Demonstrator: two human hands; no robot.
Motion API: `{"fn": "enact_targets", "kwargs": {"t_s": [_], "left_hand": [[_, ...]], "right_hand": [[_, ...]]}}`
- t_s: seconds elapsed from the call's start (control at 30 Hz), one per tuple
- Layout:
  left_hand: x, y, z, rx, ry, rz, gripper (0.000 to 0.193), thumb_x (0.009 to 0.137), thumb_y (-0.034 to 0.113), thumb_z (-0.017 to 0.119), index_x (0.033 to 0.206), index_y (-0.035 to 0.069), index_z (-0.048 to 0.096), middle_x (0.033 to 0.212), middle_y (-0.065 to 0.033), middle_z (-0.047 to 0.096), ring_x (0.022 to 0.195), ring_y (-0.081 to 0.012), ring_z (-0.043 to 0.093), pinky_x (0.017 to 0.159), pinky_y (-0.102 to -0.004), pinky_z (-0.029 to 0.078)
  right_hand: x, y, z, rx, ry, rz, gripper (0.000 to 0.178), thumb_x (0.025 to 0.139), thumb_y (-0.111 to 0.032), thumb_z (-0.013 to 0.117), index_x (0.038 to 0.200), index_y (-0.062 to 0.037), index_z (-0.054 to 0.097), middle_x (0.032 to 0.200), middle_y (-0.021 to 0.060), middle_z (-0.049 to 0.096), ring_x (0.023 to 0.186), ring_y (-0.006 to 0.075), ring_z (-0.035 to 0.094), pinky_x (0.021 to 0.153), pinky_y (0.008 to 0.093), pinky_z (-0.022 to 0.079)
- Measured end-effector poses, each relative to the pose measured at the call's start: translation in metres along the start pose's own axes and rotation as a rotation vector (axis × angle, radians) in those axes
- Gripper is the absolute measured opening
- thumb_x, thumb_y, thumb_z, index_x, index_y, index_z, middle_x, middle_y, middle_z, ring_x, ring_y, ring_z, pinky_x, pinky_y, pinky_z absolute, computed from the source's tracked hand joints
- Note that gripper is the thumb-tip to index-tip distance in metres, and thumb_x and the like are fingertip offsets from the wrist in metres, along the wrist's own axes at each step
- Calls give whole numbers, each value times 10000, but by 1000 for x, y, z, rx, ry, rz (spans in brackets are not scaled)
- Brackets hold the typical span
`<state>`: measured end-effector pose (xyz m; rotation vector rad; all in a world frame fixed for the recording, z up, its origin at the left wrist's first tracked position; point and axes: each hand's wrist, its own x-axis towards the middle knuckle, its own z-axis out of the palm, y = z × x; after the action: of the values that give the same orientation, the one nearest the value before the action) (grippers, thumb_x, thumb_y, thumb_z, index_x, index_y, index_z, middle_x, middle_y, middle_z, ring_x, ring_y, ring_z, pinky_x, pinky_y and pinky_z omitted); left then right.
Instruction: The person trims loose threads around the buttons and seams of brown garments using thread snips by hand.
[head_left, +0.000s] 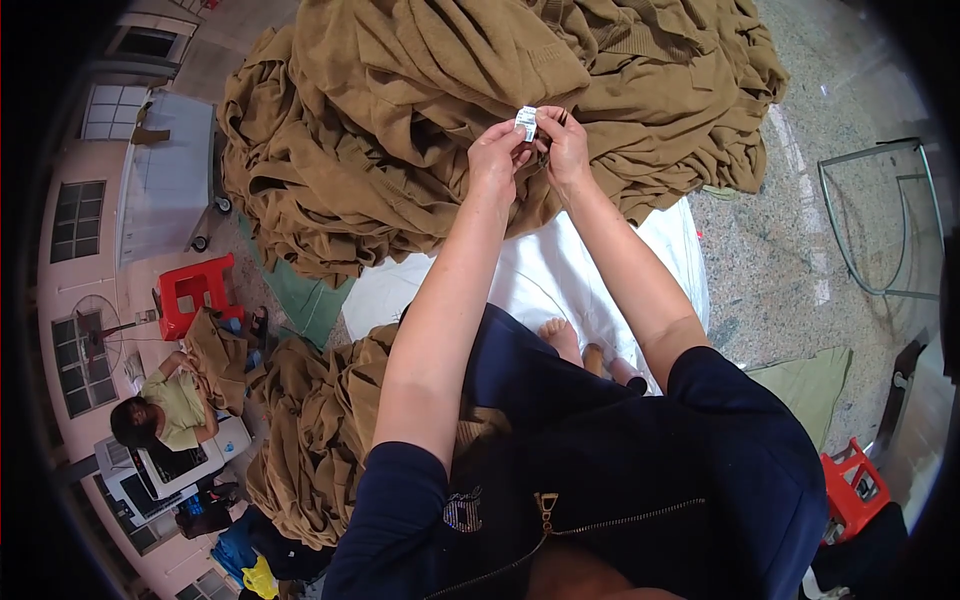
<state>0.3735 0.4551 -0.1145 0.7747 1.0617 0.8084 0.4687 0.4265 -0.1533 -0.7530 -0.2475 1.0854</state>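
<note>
The small white label is held out ahead of the body, over the near edge of a large heap of brown knitwear. Its long axis runs nearly straight away from the person, one short end pointing toward the heap and the other back toward the chest, with the marked face turned up to the eyes. The left grip is closed on its left edge, thumb on the face; the right grip pinches the right edge, its thumb near the upper corner. Whether the label joins the cloth cannot be told. Below the forearms lies a white sheet, with a smaller brown pile to the left.
</note>
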Motion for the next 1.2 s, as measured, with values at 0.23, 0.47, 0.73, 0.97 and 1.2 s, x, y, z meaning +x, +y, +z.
{"fn": "enact_targets", "kwargs": {"t_s": [0.23, 0.47, 0.73, 0.97, 1.2], "left_hand": [[7, 1, 4, -54, -44, -39, 182, 855, 134, 643, 1019, 56, 627, 873, -12, 638, 714, -116, 597, 657, -250, 466], [35, 20, 27, -20, -118, -132, 126, 820, 211, 685, 900, 118, 656, 848, 9, 663, 715, -101, 589, 649, -267, 408], [40, 12, 33, -177, -114, -89, 65, 885, 128, 602, 878, 65, 616, 822, -18, 621, 728, -129, 573, 646, -268, 428], [42, 8, 26, -166, -161, 7, 63, 894, 76, 564, 840, 50, 582, 830, -46, 605, 755, -158, 583, 708, -294, 460], [49, 2, 17, -256, -128, 7, 57, 874, 82, 575, 880, 30, 596, 872, -59, 616, 817, -184, 580, 760, -312, 460]], "right_hand": [[-2, -8, -1, -11, 5, -15, 39, 881, -107, 597, 890, -72, 583, 751, -32, 572, 592, 43, 454, 522, 177, 331], [6, -17, -13, -309, -9, -155, 54, 899, -84, 573, 895, -30, 577, 775, -50, 535, 683, 37, 457, 604, 184, 370], [6, -34, -10, -269, -15, -161, 58, 910, -78, 553, 907, -21, 567, 792, -36, 538, 727, 48, 484, 650, 193, 404], [7, -31, -12, -236, -44, -145, 68, 917, -73, 537, 917, -9, 561, 794, -13, 549, 732, 69, 512, 675, 199, 417], [9, -29, -15, -230, -53, -141, 96, 924, -103, 537, 922, -12, 566, 798, -5, 563, 719, 64, 509, 661, 200, 414]]}}
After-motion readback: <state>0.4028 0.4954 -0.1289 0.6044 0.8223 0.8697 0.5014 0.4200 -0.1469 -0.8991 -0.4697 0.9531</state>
